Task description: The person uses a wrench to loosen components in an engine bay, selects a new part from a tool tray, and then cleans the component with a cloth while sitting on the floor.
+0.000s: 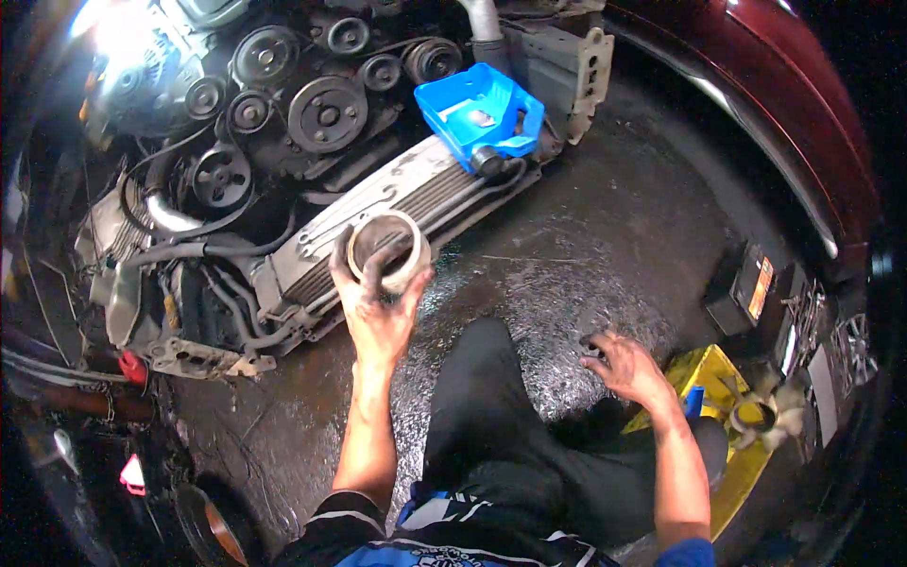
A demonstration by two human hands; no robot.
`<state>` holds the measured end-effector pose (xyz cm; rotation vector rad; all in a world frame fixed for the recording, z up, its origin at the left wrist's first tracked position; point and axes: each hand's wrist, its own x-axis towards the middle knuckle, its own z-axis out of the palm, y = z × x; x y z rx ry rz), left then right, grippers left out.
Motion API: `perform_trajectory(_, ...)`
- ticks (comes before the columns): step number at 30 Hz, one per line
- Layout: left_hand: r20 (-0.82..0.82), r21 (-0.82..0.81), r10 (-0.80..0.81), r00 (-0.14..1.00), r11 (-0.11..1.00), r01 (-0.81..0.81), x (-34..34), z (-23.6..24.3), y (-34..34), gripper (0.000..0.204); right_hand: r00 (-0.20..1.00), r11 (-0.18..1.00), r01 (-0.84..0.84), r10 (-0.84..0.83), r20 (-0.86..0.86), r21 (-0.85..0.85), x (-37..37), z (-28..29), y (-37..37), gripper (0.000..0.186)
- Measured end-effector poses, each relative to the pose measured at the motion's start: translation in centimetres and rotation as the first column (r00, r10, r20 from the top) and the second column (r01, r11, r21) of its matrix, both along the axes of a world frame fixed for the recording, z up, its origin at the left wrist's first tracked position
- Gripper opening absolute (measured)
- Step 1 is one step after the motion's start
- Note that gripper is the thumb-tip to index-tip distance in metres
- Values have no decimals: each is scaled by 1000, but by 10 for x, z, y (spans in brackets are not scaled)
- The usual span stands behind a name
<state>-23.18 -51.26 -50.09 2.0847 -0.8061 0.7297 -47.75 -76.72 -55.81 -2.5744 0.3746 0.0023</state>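
Note:
My left hand (pixel 376 307) is closed on a round off-white cup (pixel 416 244), gripping its wall with fingers over the rim and inside its dark opening. The cup is held in front of the long metal cooler (pixel 402 184) at the front of the engine. My right hand (pixel 628 367) hovers above the dark floor beside my knee, its blackened fingers loosely bent and apart, with nothing visible in them. A blue plastic container (pixel 463 99), cut open on one side with a handle and black cap, rests on the cooler's right end.
Engine pulleys and a belt (pixel 328 113) fill the upper left, near a bright lamp (pixel 123 24). On the right stand a yellow crate (pixel 746 487), a fan (pixel 765 416), a black battery-like box (pixel 742 288) and metal tools (pixel 801 326). A red car panel (pixel 803 85) curves along the upper right. The floor (pixel 557 255) looks wet.

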Motion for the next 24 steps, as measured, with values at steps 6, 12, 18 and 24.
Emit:
perform_trajectory(6,103,-43,42,994,998,-37,62,29,-32,49,996,996,-27,20,-87,-87,-11,-7,-6,41)
perform_trajectory(12,125,24,48,991,998,-52,116,22,-70,57,999,993,44,-46,-18,-112,-24,0,-8,40)
perform_trajectory(18,-20,222,29,999,975,-24,145,-11,-82,80,999,988,38,-37,7,-149,-24,-10,-12,43)
perform_trajectory(24,25,171,96,995,980,-99,134,-8,-39,65,990,986,126,-132,-50,-108,-23,-9,-19,46)
